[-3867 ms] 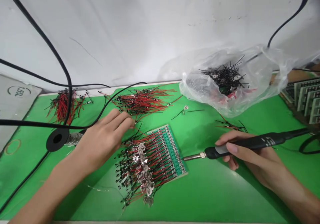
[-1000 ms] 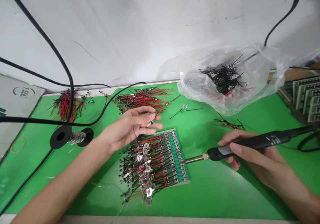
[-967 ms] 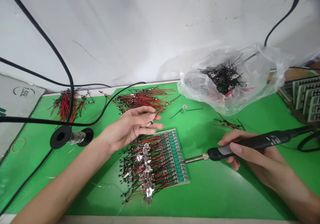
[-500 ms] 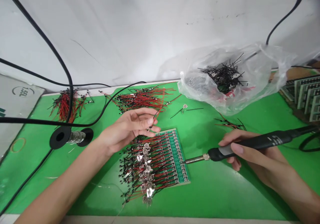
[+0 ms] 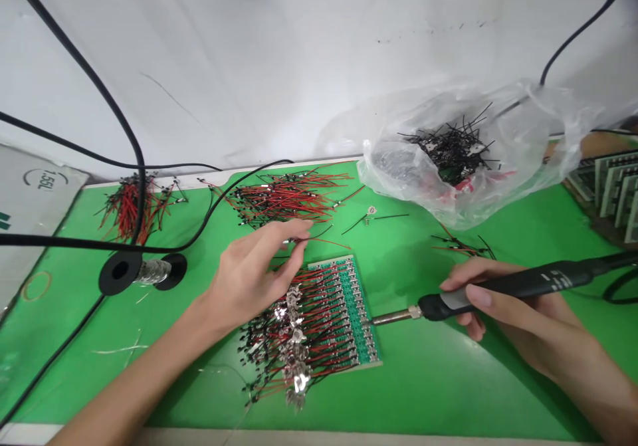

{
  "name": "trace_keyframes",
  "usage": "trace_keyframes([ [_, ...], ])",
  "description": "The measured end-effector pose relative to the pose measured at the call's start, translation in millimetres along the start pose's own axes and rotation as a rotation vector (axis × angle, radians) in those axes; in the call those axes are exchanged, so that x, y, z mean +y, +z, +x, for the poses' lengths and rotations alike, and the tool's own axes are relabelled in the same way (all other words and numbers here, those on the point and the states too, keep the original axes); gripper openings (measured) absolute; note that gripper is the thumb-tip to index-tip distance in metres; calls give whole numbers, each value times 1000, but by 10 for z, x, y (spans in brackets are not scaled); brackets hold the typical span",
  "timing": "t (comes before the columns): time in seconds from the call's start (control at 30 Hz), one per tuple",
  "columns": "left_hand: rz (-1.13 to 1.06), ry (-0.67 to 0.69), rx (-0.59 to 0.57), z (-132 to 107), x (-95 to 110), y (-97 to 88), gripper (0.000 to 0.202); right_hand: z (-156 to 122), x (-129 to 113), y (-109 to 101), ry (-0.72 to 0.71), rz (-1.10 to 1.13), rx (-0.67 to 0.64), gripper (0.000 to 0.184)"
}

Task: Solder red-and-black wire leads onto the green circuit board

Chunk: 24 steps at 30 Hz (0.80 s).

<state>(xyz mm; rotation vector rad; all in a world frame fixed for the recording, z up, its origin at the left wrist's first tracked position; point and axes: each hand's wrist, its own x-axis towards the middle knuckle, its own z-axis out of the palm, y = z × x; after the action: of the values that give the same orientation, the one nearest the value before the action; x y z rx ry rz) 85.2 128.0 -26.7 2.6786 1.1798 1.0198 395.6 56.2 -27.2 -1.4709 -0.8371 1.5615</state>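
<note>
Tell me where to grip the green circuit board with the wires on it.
Pinch the green circuit board by its far and near edges at the right end, coming from above. The red and black wires fan off its left side, and the left hand is above them, so that side is poor. Keep clear of the soldering iron tip by the right edge.
</note>
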Motion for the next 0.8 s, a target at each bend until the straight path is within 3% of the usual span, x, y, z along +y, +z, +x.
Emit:
trace_keyframes([
  [0.2, -55, 41, -39, -3, -53, 3, 30, -5, 0, 9, -1, -1, 12, 32],
  [0.57, -132, -56, -69, -35, -172, 51, 25, 1, -2, 2, 1, 4, 12, 31],
  [0.8, -236, -128, -181, -12, -135, 70, 19, -9, -7, -19, -5, -10, 7, 32],
])
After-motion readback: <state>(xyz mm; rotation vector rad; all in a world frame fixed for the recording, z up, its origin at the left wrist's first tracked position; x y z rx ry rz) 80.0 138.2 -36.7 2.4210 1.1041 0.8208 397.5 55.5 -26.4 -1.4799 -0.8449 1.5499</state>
